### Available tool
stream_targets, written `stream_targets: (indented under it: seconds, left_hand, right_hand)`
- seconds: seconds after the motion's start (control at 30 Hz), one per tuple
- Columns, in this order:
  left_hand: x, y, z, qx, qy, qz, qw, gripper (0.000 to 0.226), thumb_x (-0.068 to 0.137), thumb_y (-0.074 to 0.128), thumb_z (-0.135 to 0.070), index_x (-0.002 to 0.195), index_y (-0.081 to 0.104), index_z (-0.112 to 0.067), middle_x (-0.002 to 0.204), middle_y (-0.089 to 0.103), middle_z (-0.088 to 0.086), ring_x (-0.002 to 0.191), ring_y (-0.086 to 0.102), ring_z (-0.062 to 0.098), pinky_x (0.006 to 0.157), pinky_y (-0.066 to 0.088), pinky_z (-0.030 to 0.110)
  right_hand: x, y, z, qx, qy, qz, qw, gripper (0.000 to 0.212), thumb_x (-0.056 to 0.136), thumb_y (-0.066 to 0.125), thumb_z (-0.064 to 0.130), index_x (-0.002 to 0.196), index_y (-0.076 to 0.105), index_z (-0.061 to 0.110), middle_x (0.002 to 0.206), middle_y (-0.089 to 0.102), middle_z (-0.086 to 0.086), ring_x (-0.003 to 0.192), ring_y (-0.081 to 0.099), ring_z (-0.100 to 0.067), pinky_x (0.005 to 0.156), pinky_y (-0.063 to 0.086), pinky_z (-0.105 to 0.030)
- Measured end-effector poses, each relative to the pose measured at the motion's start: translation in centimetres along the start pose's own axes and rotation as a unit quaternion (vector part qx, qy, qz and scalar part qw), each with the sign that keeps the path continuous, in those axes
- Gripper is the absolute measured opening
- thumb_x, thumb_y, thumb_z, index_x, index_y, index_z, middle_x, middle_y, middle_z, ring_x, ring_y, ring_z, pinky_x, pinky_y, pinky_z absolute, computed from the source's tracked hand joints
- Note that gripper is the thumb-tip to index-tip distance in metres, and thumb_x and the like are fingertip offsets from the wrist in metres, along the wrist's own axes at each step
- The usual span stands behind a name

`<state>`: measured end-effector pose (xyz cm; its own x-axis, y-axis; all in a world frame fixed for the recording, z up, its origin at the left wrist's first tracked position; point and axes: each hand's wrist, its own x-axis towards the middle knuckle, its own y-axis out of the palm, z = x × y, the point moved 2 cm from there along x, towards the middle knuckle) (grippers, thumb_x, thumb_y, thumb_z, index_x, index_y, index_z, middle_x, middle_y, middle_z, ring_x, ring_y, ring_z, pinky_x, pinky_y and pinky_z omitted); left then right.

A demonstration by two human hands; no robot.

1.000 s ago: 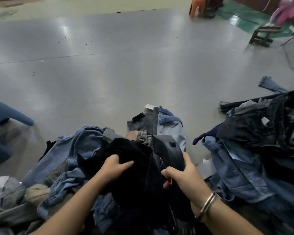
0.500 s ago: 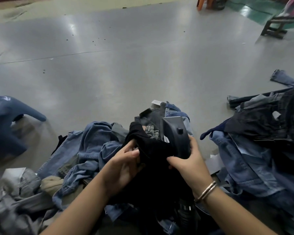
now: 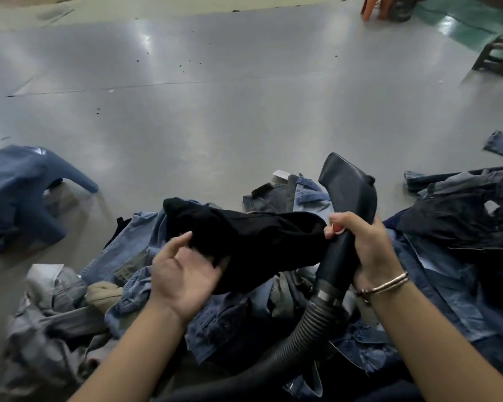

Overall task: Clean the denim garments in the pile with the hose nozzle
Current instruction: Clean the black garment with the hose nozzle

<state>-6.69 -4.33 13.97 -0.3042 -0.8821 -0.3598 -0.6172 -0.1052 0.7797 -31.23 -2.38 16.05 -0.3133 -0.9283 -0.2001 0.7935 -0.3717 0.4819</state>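
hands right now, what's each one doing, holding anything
Left hand: open, palm up, fingers under the black garment.
Right hand: gripping the black hose nozzle.

An orange plastic stool (image 3: pixel 373 7) and a dark wooden stool (image 3: pixel 498 55) stand on the grey floor (image 3: pixel 215 111).

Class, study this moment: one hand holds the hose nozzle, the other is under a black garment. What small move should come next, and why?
Probably turn the nozzle down onto the black garment. The right hand grips the nozzle with its mouth pointing up and away from the cloth, while the left hand, palm up with fingers relaxed, supports the garment, so nothing is being cleaned yet.
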Motion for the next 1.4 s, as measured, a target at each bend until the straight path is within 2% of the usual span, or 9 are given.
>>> stream_targets:
  seconds: [0.17,0.33,0.6,0.73,0.9,1.07,1.2,1.3,1.4]
  left_hand:
    - [0.6,0.4,0.8,0.104,-0.012,-0.108,0.989,0.024,0.093,0.051,-0.023,0.096,0.069,-0.007,0.083,0.075,0.008,0.069,0.072,0.019,0.056,0.058,0.026]
    - [0.5,0.1,-3.2,0.052,0.095,-0.109,0.988,0.040,0.097,0.045,-0.022,0.075,0.078,-0.015,0.079,0.075,0.001,0.070,0.072,0.012,0.059,0.057,0.021]
    - [-0.4,0.3,-3.4,-0.046,0.087,-0.020,0.995,0.036,0.085,0.051,-0.034,0.090,0.078,-0.011,0.100,0.074,0.010,0.091,0.071,0.025,0.079,0.058,0.038]
    - [-0.2,0.5,-3.8,0.010,0.097,0.009,0.995,0.044,0.087,0.048,-0.022,0.127,0.058,-0.008,0.126,0.062,0.015,0.114,0.061,0.029,0.093,0.052,0.040]
    - [0.4,0.4,-3.6,0.147,0.156,-0.032,0.976,0.034,0.089,0.042,0.005,0.113,0.057,-0.014,0.107,0.069,0.010,0.095,0.069,0.021,0.075,0.057,0.030]
    - [0.1,0.6,-2.0,0.259,0.128,0.007,0.957,0.038,0.092,0.035,0.013,0.113,0.055,-0.011,0.097,0.070,0.008,0.088,0.068,0.020,0.075,0.057,0.029]
    - [-0.1,0.3,-1.1,0.293,0.106,0.061,0.948,0.036,0.089,0.040,0.013,0.114,0.055,-0.007,0.099,0.069,0.012,0.092,0.067,0.023,0.078,0.057,0.031]
    - [0.3,-0.2,-1.0,0.339,0.115,0.055,0.932,0.047,0.091,0.040,0.014,0.108,0.061,-0.024,0.101,0.073,0.002,0.096,0.069,0.017,0.075,0.056,0.024]
    - [2.2,-2.1,-1.0,0.468,0.180,-0.011,0.865,0.044,0.096,0.045,0.003,0.107,0.058,-0.038,0.102,0.070,-0.013,0.102,0.065,0.012,0.080,0.052,0.019]
  right_hand:
    - [-0.4,0.4,0.8,0.002,-0.040,0.021,0.999,0.022,0.081,0.057,-0.008,0.082,0.044,0.009,0.050,0.046,-0.001,0.046,0.049,-0.016,0.047,0.045,-0.022]
    - [0.5,-0.4,1.4,0.000,-0.037,-0.011,0.999,0.022,0.083,0.055,-0.008,0.086,0.043,0.010,0.053,0.045,-0.002,0.047,0.049,-0.016,0.048,0.046,-0.022]
    - [0.7,0.1,-0.4,-0.113,-0.018,0.032,0.993,0.023,0.083,0.055,-0.009,0.082,0.045,0.011,0.050,0.046,-0.005,0.046,0.052,-0.017,0.048,0.046,-0.023]
    - [0.0,0.0,-0.3,-0.200,-0.012,0.032,0.979,0.022,0.081,0.057,-0.013,0.090,0.049,0.006,0.052,0.050,-0.011,0.044,0.056,-0.021,0.049,0.049,-0.026]
    - [-3.0,1.6,0.0,-0.261,0.019,0.150,0.953,0.027,0.077,0.060,-0.017,0.092,0.052,0.004,0.052,0.058,-0.014,0.043,0.056,-0.022,0.045,0.047,-0.024]
    - [-5.6,4.1,-1.9,-0.283,0.097,0.269,0.915,0.056,0.068,0.065,-0.009,0.108,0.053,0.027,0.057,0.064,-0.006,0.044,0.056,-0.025,0.048,0.052,-0.031]
    - [-5.0,4.9,-2.5,-0.281,0.082,0.233,0.927,0.050,0.062,0.062,0.004,0.107,0.052,0.025,0.053,0.062,-0.002,0.043,0.055,-0.023,0.049,0.050,-0.034]
    - [-3.5,4.2,-1.8,-0.241,0.041,0.158,0.957,0.049,0.075,0.064,-0.010,0.110,0.051,0.021,0.049,0.055,-0.002,0.043,0.054,-0.022,0.054,0.052,-0.039]
    - [-2.1,3.0,-1.2,-0.248,0.026,0.086,0.965,0.044,0.081,0.059,-0.012,0.108,0.053,0.022,0.052,0.055,-0.002,0.046,0.055,-0.023,0.053,0.054,-0.038]
